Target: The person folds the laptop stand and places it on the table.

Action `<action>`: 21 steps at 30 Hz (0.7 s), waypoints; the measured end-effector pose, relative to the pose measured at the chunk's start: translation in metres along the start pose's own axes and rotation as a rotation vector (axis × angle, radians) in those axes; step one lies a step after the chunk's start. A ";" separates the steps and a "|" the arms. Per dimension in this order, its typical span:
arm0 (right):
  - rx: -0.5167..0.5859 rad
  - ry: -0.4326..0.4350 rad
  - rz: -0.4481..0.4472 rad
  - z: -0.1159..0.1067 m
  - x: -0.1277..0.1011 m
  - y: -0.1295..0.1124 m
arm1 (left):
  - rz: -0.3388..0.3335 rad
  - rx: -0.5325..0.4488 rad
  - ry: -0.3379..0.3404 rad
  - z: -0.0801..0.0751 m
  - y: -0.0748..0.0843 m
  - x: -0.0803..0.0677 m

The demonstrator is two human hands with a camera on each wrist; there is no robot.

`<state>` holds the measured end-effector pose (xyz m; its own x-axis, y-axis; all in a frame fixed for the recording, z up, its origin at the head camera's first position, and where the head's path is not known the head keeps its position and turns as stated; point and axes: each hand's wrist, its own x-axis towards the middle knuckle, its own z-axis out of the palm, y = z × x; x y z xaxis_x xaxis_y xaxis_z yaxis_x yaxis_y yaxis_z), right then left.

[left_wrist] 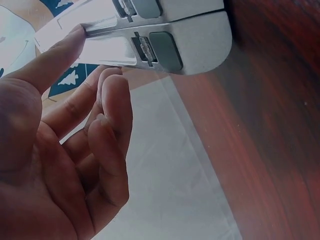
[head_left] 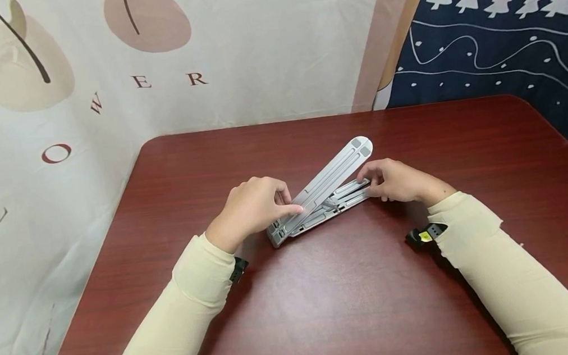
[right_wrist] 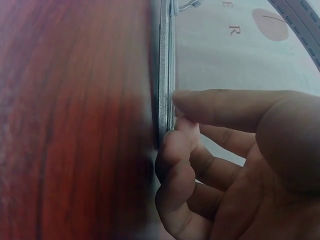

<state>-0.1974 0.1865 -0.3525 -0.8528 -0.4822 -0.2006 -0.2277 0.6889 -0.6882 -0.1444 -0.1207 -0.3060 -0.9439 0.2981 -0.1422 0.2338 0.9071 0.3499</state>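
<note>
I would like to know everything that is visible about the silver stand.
The silver stand is long, narrow and metal-looking, with grooved bars and grey pads. It is partly unfolded on the table: the upper bars slant up over the lower bars. The left hand pinches the upper bars near their low end; the right hand pinches the lower bars' right end.

Dark red-brown counter [head_left: 318, 276], smooth and a bit shiny, with thin wood lines and round corners at the far side. On it, near the middle, a silver folding stand [head_left: 327, 182], set at a slant. One long part low along the counter, another tilted up, both joined at the left end.
</note>
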 end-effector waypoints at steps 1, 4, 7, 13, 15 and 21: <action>-0.001 -0.001 -0.001 0.000 0.000 0.000 | 0.000 0.000 0.000 0.000 0.000 0.000; -0.011 -0.001 -0.005 0.001 0.001 0.000 | 0.003 -0.002 0.001 0.000 0.000 0.000; -0.015 -0.011 -0.003 0.002 0.000 0.000 | 0.004 -0.003 -0.003 0.000 0.000 0.000; -0.017 -0.018 0.008 0.002 -0.001 -0.002 | 0.007 -0.003 -0.012 0.001 0.000 0.001; -0.018 -0.013 0.006 0.001 -0.002 -0.002 | 0.007 -0.001 -0.010 0.000 0.001 0.001; -0.029 -0.013 0.008 0.001 -0.001 0.000 | 0.008 0.000 -0.011 0.000 0.001 0.000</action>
<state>-0.1955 0.1864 -0.3531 -0.8483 -0.4839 -0.2152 -0.2351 0.7081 -0.6658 -0.1440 -0.1195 -0.3054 -0.9393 0.3089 -0.1493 0.2417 0.9046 0.3513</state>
